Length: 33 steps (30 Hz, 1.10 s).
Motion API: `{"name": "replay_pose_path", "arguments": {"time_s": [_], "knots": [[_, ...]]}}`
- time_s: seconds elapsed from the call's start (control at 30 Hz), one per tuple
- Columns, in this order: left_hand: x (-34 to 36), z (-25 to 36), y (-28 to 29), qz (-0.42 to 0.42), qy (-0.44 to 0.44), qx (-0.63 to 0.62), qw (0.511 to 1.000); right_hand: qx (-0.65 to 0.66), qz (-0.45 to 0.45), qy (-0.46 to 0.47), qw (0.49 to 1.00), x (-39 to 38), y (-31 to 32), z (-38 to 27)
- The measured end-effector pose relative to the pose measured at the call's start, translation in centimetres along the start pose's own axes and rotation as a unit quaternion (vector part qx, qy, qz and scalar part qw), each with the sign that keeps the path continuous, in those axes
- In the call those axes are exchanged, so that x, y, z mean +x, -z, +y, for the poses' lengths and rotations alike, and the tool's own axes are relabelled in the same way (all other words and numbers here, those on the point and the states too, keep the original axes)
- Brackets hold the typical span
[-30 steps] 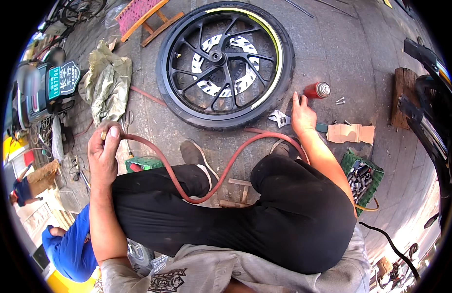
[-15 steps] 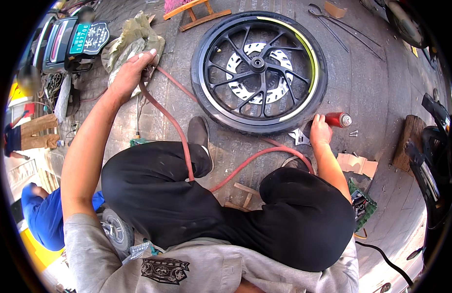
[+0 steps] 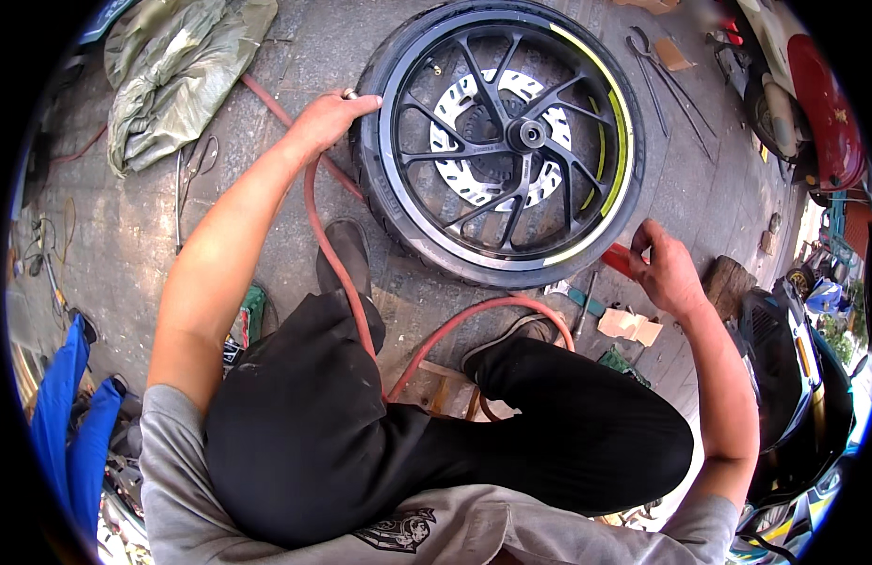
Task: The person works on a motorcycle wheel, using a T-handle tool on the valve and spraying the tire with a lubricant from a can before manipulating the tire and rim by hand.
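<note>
Black motorcycle wheel [image 3: 507, 141] lies flat on the concrete floor [image 3: 266, 188] before your knees. Keep your left hand [image 3: 328, 121], gripping the red air hose [image 3: 337, 273] end, steady at the tyre's left edge; your right hand [image 3: 664, 271] pinches a small red tool [image 3: 619, 259] by the lower right edge
</note>
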<state>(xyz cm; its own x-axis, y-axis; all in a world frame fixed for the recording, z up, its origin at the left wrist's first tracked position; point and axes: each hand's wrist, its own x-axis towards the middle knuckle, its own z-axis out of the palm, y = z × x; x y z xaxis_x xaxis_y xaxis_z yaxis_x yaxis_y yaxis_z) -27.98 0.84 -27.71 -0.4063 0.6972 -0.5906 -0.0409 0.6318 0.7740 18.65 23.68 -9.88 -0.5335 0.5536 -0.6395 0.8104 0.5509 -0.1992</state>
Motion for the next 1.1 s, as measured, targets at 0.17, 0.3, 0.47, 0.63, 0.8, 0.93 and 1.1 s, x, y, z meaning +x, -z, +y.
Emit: {"name": "replay_pose_path", "arguments": {"time_s": [0.17,0.3,0.47,0.63,0.8,0.93,1.1], "knots": [[0.9,-0.8,0.3,0.031,0.005,0.132,0.991,0.068,0.077,0.116,0.988,11.6,0.4,-10.0],[0.2,-2.1,0.1,0.057,0.034,0.177,0.982,0.130,0.133,0.118,0.975,17.6,-4.8,-17.2],[-1.0,-3.7,0.1,0.067,0.017,0.172,0.983,0.272,0.182,0.061,0.943,19.7,-10.6,-22.7],[-2.0,-4.1,-0.4,0.093,0.014,0.129,0.987,0.131,0.290,0.105,0.942,21.4,-10.8,-24.6],[-2.2,-4.2,-0.7,0.107,-0.014,0.146,0.983,0.029,0.338,0.136,0.931,23.4,-11.1,-24.9],[-2.1,-4.4,-0.8,0.118,-0.011,0.131,0.984,-0.008,0.352,0.160,0.922,24.0,-12.1,-24.3],[-2.3,-4.0,-0.7,0.122,-0.002,0.133,0.984,0.004,0.408,0.183,0.894,24.7,-12.4,-24.2]]}}
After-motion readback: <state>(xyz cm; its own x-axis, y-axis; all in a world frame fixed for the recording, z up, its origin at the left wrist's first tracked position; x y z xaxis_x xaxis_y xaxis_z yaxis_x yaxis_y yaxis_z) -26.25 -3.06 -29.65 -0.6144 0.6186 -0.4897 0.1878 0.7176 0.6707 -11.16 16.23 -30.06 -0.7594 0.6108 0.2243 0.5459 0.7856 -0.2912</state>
